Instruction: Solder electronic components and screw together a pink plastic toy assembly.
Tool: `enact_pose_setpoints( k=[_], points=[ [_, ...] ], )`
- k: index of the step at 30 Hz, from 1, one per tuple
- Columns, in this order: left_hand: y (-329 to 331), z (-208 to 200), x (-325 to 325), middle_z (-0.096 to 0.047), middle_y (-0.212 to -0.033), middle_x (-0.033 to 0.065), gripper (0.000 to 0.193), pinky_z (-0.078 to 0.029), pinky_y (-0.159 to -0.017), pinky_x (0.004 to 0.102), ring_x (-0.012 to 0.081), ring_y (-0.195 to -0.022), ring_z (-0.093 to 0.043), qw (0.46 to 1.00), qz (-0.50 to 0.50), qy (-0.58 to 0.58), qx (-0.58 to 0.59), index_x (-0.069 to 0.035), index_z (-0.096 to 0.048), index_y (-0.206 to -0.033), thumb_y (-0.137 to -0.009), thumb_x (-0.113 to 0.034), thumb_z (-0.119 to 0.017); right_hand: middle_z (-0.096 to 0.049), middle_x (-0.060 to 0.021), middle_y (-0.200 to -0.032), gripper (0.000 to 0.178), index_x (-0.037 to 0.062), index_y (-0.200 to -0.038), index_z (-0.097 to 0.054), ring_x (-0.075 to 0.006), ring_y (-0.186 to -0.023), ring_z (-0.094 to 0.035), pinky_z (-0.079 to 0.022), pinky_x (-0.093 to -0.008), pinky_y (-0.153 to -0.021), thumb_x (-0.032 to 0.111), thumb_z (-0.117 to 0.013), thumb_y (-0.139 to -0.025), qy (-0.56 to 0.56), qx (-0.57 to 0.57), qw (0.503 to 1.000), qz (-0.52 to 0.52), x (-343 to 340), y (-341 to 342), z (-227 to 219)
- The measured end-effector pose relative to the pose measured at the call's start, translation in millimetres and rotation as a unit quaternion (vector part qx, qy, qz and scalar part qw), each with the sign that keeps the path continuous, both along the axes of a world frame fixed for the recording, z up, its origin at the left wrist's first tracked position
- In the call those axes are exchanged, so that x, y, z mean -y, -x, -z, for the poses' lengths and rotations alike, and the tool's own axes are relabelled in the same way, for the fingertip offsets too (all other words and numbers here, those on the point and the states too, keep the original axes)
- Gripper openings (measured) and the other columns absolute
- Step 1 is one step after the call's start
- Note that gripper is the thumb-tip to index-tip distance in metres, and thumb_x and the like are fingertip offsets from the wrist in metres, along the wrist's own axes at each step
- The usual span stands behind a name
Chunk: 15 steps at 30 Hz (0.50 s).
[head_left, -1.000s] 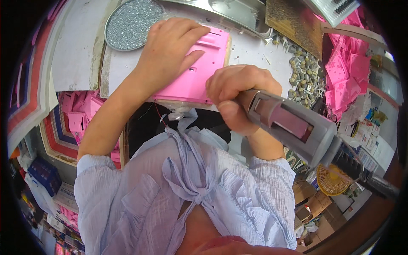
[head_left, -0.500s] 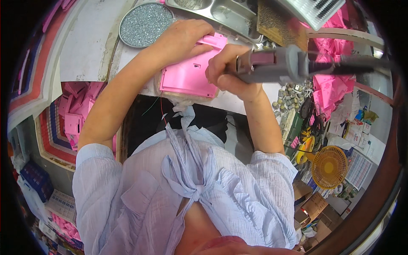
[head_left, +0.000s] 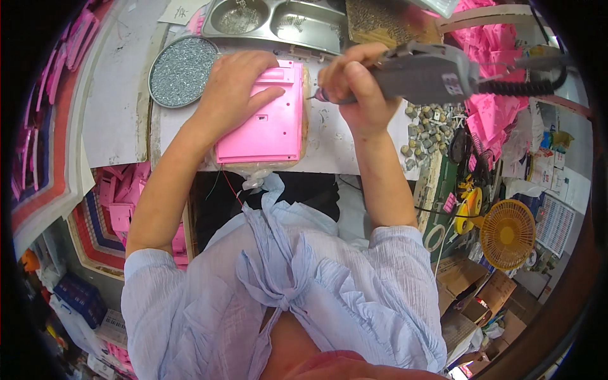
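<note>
Left hand (head_left: 235,92) spread, right hand (head_left: 362,88) curled

On the white table (head_left: 332,149), the yellowish pad (head_left: 306,120) carries the pink rectangular plastic panel (head_left: 263,139); my left hand rests upon its upper left. My right hand grasps the long grey powered driver (head_left: 427,73). Further left is the round metal dish (head_left: 151,81) of small silvery pieces (head_left: 183,71). I think good work needs the panel held flat, and the thin dark tip (head_left: 310,97), now apart from the panel, brought upright to a small round hole (head_left: 284,133).
</note>
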<state>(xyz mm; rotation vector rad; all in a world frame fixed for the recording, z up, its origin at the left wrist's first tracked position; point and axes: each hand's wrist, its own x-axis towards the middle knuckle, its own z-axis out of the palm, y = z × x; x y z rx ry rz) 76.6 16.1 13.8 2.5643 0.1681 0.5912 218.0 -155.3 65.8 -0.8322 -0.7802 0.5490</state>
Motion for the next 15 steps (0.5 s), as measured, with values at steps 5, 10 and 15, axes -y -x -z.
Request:
enact_pose_setpoints(
  k=[5,10,15],
  points=[
    [0.8,2.2,0.5,-0.066,-0.123,0.0101,0.044,-0.04,-0.103,0.0467,0.0316,-0.121,-0.058,1.0,0.002,-0.007,0.001,-0.009,-0.064,-0.118,-0.086,-0.037,-0.075,-0.063,-0.0066,-0.071,0.01,-0.0003,-0.091,-0.061,-0.0121,-0.056,-0.057,-0.047,-0.0259,-0.052,0.007,-0.068,-0.091,-0.045,0.02,0.998,-0.042,-9.3,-8.1,-12.6],
    [1.2,-0.1,1.9,-0.067,-0.122,0.0092,0.043,-0.04,-0.103,0.0463,0.0318,-0.119,-0.059,1.0,0.002,0.002,-0.004,-0.009,-0.063,-0.118,-0.086,-0.037,-0.075,-0.053,-0.0062,-0.065,0.016,0.0011,-0.105,-0.055,-0.0155,-0.055,-0.048,-0.047,-0.0362,-0.059,0.015,-0.059,-0.098,0.046,0.157,0.986,-0.014,-5.4,-8.7,1.9],
    [0.2,1.3,-0.9,-0.067,-0.122,0.0085,0.043,-0.04,-0.102,0.0462,0.0318,-0.119,-0.059,1.0,0.004,-0.011,-0.001,-0.009,-0.063,-0.117,-0.087,-0.038,-0.074,-0.055,-0.0083,-0.064,0.012,0.0013,-0.101,-0.054,-0.0161,-0.052,-0.046,-0.047,-0.0365,-0.058,0.013,-0.057,-0.099,0.028,0.185,0.982,-0.032,-8.3,-9.6,-7.0]
  ],
)
